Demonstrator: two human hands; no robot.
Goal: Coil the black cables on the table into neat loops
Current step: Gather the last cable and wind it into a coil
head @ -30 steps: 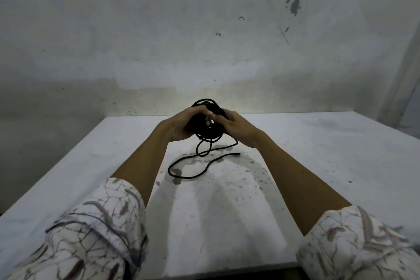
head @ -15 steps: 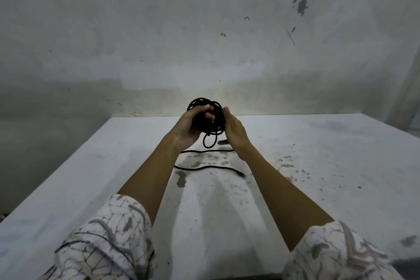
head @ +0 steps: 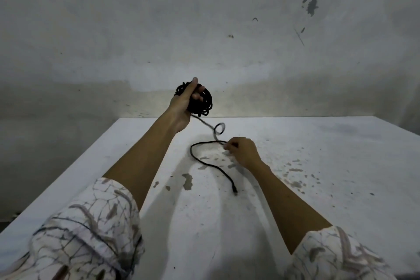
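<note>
- Overhead, head view: left hand point(head: 184, 107) raised above the far edge of the table point(head: 318, 188), fingers wrapped round a bundle of coiled black cable point(head: 202, 100).
- Loose tail point(head: 204, 161) drops from the bundle, makes a small loop in the air, then lies curved on the tabletop.
- Right hand point(head: 243, 151) low at the table, fingertips pinching the tail.
- Cable's free end point(head: 235, 192) rests on the table between the forearms.

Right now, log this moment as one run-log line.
left hand: holds coiled bundle raised | right hand: pinches loose cable on table | plug end: free | stage: coiling unfinished
</note>
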